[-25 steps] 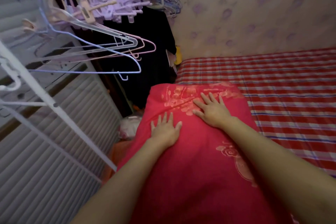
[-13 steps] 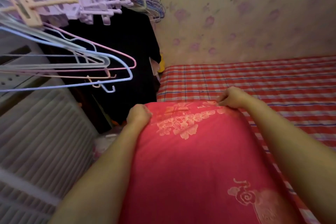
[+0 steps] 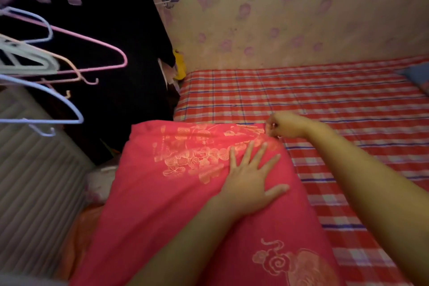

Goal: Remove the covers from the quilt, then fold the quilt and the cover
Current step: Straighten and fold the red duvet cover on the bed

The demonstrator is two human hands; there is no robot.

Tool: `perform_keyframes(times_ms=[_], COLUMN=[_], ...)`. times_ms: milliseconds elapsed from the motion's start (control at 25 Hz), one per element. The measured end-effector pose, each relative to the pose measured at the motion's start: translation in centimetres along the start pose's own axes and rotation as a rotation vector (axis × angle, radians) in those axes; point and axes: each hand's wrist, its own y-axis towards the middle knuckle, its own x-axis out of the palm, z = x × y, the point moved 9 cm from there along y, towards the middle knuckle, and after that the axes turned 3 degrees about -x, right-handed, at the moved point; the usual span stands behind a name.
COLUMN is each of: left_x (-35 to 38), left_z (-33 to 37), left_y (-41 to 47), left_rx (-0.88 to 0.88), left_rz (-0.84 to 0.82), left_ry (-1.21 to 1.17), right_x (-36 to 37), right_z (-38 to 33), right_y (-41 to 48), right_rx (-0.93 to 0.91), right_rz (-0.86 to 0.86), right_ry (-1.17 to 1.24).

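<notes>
A thick quilt in a red cover [image 3: 162,204] with gold flower prints lies along the left edge of the bed, running from me toward the far end. My left hand [image 3: 250,181] lies flat on top of it with fingers spread, near the far right part. My right hand [image 3: 282,124] is at the cover's far right corner, fingers curled and pinching the cover's edge there. The quilt inside the cover is hidden.
A red plaid bed sheet [image 3: 325,104] covers the mattress to the right. Plastic hangers [image 3: 58,72] and dark clothes [image 3: 111,76] hang on a rack at the left. A ribbed white panel [image 3: 34,181] stands at lower left. Flowered wallpaper [image 3: 290,18] backs the bed.
My left hand let go of the far left corner and now rests flat near the right side. My right hand stays pinching the far right corner.
</notes>
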Motion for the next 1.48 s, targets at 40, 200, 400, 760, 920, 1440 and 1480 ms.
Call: perform_keyframes(times_ms=[40,200,400,760,920,1440,1480], left_x=[0.5,1.0,1.6,4.9,4.5,3.6,3.6], left_z=[-0.1,0.9,0.8,1.6,1.8,2.6,2.6], left_y=[-0.2,-1.0,-1.4,-2.4,-2.4,-2.9,-2.9], left_rx=[0.027,0.128,0.037,0.104,0.108,0.109,0.104], left_rz=[0.028,0.167,0.246,0.180,0.213,0.236,0.235], left_ry=[0.048,0.153,0.292,0.200,0.222,0.269,0.263], right_x=[-0.3,-3.0,-4.4,0.4,2.5,-0.1,-0.2], right_z=[-0.2,-2.0,-1.5,4.5,5.1,2.3,2.4], right_y=[-0.1,-1.1,-0.1,-2.0,-5.4,-4.7,-4.6], right_rx=[-0.029,-0.220,-0.228,0.042,-0.041,-0.197,-0.199], right_rz=[0.022,0.228,0.356,0.556,0.279,0.225,0.213], right_ry=[-0.034,-0.150,-0.196,0.609,0.802,0.439,0.428])
